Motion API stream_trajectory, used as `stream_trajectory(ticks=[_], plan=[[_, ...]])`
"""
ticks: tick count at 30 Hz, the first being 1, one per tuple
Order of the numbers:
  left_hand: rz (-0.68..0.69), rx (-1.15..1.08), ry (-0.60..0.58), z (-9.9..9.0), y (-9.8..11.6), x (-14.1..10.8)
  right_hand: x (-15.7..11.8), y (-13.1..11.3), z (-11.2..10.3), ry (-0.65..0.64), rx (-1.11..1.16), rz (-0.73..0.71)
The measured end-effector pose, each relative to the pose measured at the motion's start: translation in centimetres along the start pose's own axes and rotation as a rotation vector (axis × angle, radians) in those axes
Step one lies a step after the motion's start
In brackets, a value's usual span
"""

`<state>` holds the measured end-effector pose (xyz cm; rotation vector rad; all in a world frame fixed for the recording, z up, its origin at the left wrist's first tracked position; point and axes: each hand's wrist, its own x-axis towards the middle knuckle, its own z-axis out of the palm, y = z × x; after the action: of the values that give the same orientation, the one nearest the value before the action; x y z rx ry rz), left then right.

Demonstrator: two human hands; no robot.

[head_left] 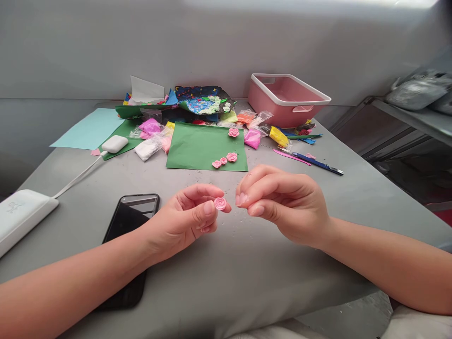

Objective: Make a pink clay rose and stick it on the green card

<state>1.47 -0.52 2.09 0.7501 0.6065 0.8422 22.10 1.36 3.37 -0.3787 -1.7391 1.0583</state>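
Between the thumb and fingers of my left hand (192, 212) is a small pink clay rose (220, 203), its spiral of petals facing up. A bit more pink shows lower down by the curled fingers. Just to the right, my right hand (282, 202) has its thumb and fingertips pinched close together, apart from the rose; whether anything tiny is between them I cannot make out. Beyond both hands lies a green sheet (197, 146) with a pink flower (233, 133) near its top right corner and several pink flowers, such as this one (231, 157), along its lower right.
A black phone (123, 282) lies beside my left forearm. A white power bank (26, 212) is cabled to a white case (115, 144). Bagged clay (150, 126), a pink bin (282, 110), a decorated dark piece (205, 101) and a blue cutter (318, 163) line the back.
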Motion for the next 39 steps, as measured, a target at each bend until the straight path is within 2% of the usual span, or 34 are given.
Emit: stream_trajectory(ticks=[5,11,17,21,26,32,39], plan=[[0.005,0.017,0.006,-0.07,-0.03,0.0,0.01,0.16,-0.03,0.011,0.034,-0.001],[-0.004,0.034,0.009,-0.1,-0.09,0.02,-0.3,0.64,0.11,-0.113,0.154,0.008],[-0.005,0.055,0.03,0.03,-0.03,0.05,-0.11,0.45,0.12,0.032,0.033,-0.018],[0.006,0.004,0.006,-0.08,-0.13,-0.01,0.11,0.19,0.08,0.046,-0.036,0.002],[0.017,0.018,0.001,-0.11,-0.14,-0.08,0.14,0.17,0.19,0.084,-0.019,0.046],[0.033,0.048,-0.005,-0.04,0.03,-0.09,0.21,0.19,0.01,0.063,-0.01,0.032],[0.009,0.024,0.005,-0.04,-0.02,0.07,0.16,0.17,-0.01,-0.018,-0.113,-0.086]])
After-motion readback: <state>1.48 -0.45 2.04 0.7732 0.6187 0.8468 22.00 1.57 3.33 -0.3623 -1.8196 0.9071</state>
